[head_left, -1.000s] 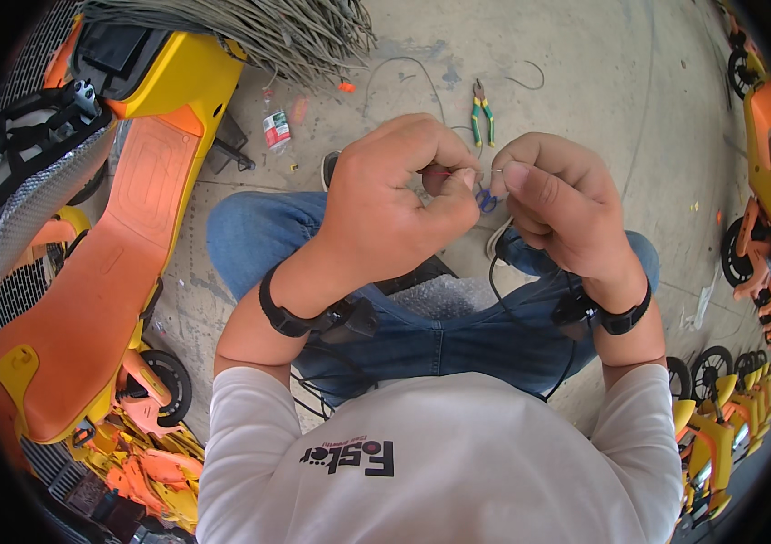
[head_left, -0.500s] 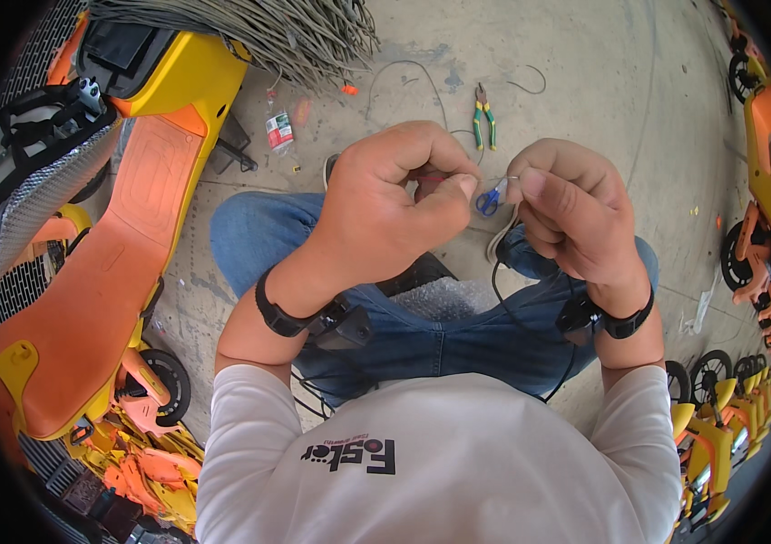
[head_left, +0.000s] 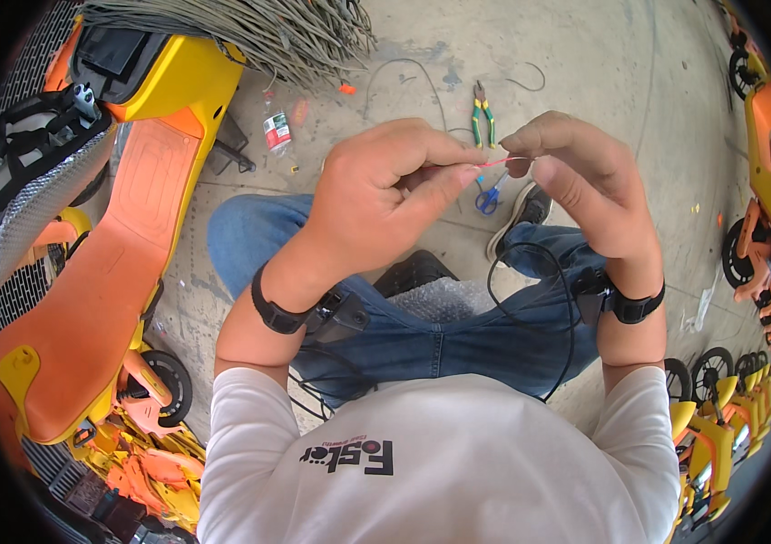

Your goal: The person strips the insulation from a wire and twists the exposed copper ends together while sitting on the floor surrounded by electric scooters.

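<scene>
A thin red wire (head_left: 496, 163) sticks out to the right from the pinched thumb and forefinger of my left hand (head_left: 390, 186). Around its pale tip, the thumb and forefinger of my right hand (head_left: 585, 177) stand apart, with a gap between them. Whether the tip touches a fingertip is hard to tell. Below the wire, blue-handled scissors (head_left: 489, 199) lie on the floor near my shoe. Farther off lie pliers (head_left: 483, 118) with green and yellow handles.
A big bundle of grey cables (head_left: 286, 36) lies at the far left, with a clear plastic bottle (head_left: 277, 130) nearby. An orange and yellow scooter body (head_left: 109, 263) fills the left side. More yellow scooters (head_left: 717, 435) line the right. Bubble wrap (head_left: 440, 299) lies between my legs.
My right thumb and forefinger have come apart from their pinch, and that hand has risen slightly. More of the red wire now shows beyond my left fingertips.
</scene>
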### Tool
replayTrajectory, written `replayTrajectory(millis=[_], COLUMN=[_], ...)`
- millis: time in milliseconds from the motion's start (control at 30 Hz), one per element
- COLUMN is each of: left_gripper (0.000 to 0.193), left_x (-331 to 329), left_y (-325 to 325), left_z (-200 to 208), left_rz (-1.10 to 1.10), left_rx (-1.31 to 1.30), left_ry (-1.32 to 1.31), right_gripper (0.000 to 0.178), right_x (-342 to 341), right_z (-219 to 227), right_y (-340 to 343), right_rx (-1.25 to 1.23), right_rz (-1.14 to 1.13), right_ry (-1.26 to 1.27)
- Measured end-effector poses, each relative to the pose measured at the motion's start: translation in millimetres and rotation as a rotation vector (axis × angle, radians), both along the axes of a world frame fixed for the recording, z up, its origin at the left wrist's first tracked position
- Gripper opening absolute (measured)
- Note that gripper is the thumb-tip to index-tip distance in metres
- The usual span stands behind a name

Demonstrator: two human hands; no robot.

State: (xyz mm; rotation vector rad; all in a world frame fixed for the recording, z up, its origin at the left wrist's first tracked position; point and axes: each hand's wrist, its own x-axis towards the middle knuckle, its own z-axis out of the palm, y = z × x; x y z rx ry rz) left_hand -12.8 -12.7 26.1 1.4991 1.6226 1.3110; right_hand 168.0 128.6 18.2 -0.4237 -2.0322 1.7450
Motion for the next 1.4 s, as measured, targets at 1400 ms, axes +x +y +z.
replayTrajectory(millis=[1400], left_gripper=[0.016], left_x=[-4], left_y=[4], left_z=[-8], left_rz=[-0.038], left_rx=[0.281], left_ry=[0.439], right_gripper=[0.004], right_x=[-9], right_z=[-6], right_y=[-24], right_rx=[0.026], right_rz=[-0.02], right_ry=[-0.047])
